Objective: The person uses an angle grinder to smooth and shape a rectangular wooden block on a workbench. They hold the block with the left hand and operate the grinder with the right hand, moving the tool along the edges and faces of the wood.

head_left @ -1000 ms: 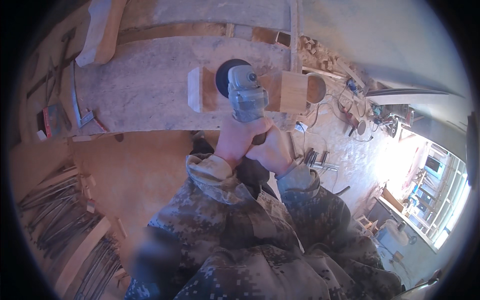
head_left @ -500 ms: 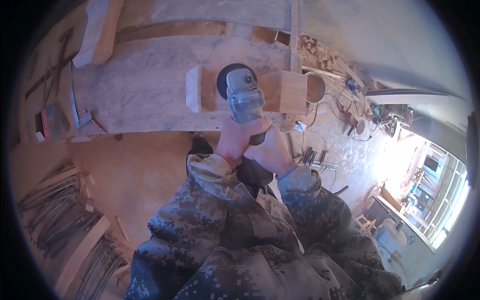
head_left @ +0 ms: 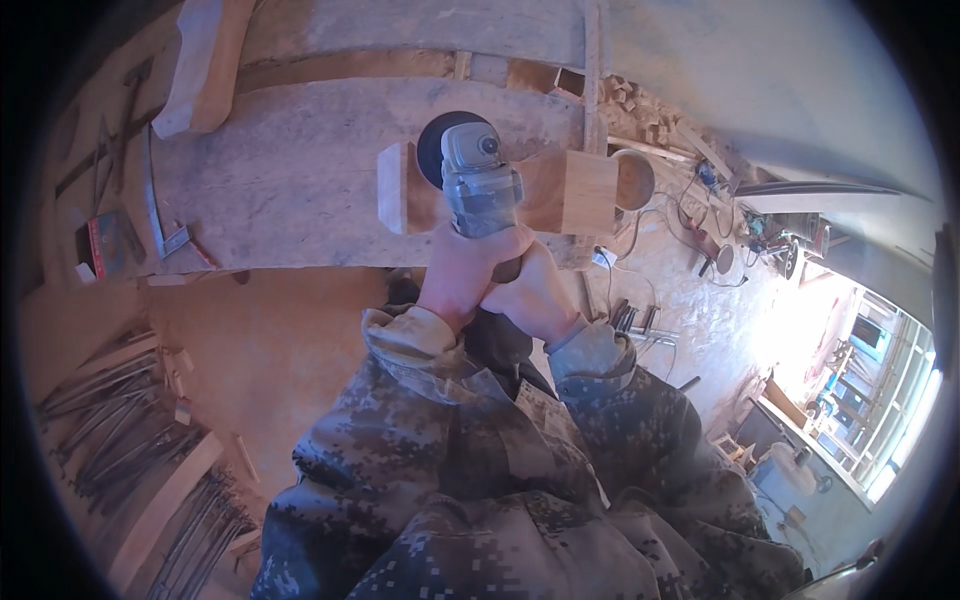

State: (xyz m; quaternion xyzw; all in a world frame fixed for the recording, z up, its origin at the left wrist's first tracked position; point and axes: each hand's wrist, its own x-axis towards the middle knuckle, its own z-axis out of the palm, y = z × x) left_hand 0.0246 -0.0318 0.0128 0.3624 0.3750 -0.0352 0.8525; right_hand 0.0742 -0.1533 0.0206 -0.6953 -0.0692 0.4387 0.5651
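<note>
Both my hands are wrapped around the body of a grey angle grinder (head_left: 480, 180). My left hand (head_left: 455, 270) grips it just behind the head, and my right hand (head_left: 537, 295) closes on the rear part. A dark round disc (head_left: 437, 140) shows at the grinder's front, over a shaped block of pale wood (head_left: 590, 195) lying on the workbench (head_left: 270, 180). The block's left end stands up beside the disc; its middle is partly hidden under the tool. I cannot tell whether the disc touches the wood.
A carved wooden piece (head_left: 205, 70) lies at the bench's far left, near a metal square (head_left: 155, 200) and a red box (head_left: 103, 245). Wood offcuts (head_left: 630, 110) pile up behind on the right. Another grinder (head_left: 710, 250) and cables lie on the floor. Thin rods (head_left: 110, 420) fill the lower left.
The grinder and both hands have shifted slightly left and away from me along the wooden block. My grip looks the same.
</note>
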